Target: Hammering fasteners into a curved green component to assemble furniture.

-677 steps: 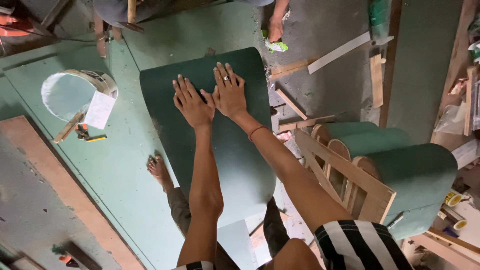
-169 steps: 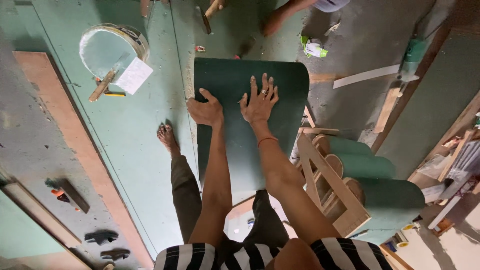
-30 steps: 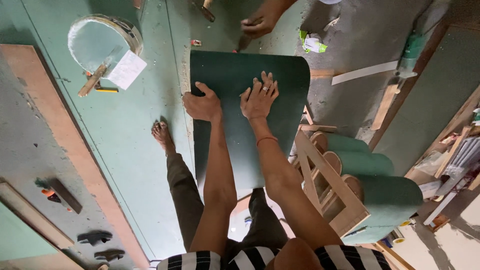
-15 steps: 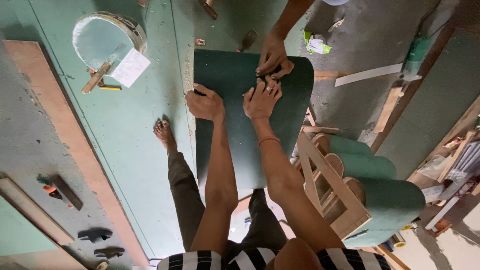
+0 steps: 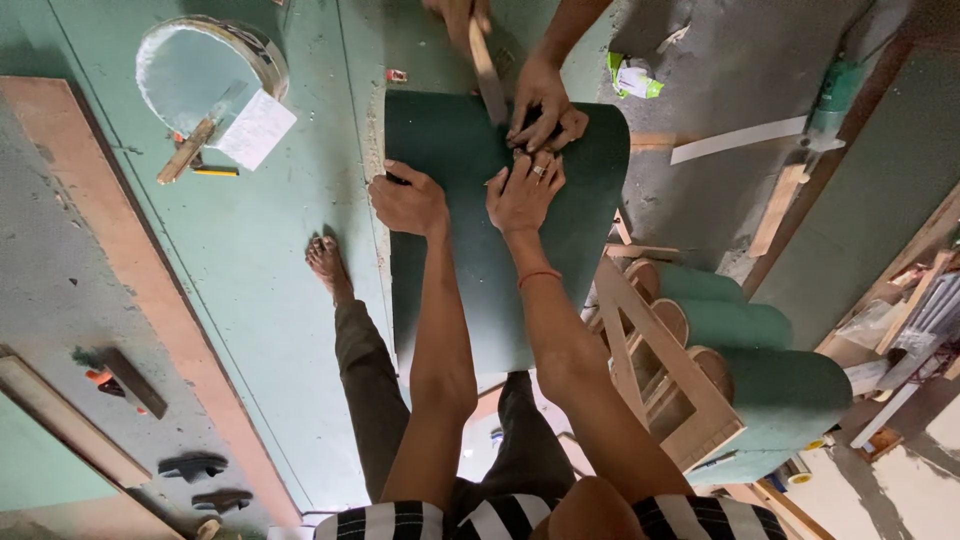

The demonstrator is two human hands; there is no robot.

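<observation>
A dark green curved panel (image 5: 470, 250) runs lengthwise away from the person, rounded end far. The left hand (image 5: 408, 200) curls its fingers over the panel's left edge; the right hand (image 5: 525, 190) presses flat, fingers spread, touching a co-worker's hand (image 5: 543, 105) just beyond its fingertips.

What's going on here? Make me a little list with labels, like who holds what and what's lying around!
Place: a workshop floor laid with green sheets
Left hand: grips the left edge of a dark green panel
Right hand: pressed flat on the panel near its top
Other person's hand: fingers on the panel's top, right beside the right hand
Other person's second hand: holds a wooden stick over the panel
Bare foot: on the floor left of the panel
Nearby: round hoop, white paper, wooden frame
</observation>
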